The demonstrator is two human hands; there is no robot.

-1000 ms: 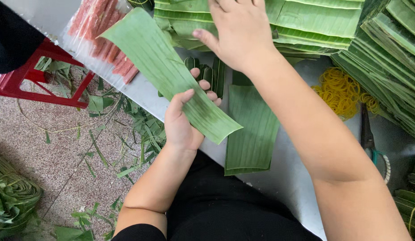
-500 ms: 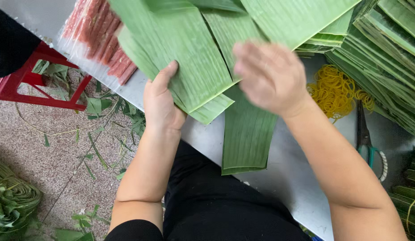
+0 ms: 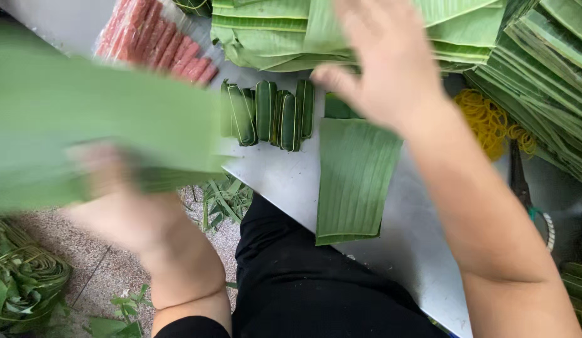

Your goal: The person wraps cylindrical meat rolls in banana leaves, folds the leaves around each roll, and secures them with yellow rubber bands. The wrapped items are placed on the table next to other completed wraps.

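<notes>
flat green ribbed banana-leaf strip (image 3: 353, 181): matt, finely veined | grey metal table top (image 3: 284, 181): smooth, dull sheen | small wrapped green leaf parcels (image 3: 269, 112): glossy | far-left pink sausage sticks (image 3: 156, 40): clear shiny plastic | right yellow rubber bands (image 3: 488, 119): matt

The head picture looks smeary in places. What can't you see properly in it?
- Left hand: motion blur in the head view; its grip on the big leaf cannot be made out.
- Right hand: blurred, fingertips cut off by the top edge.
- Scissors: partly hidden behind the right arm.
- Pink sticks: too blurred under wrap to tell what they are.
</notes>
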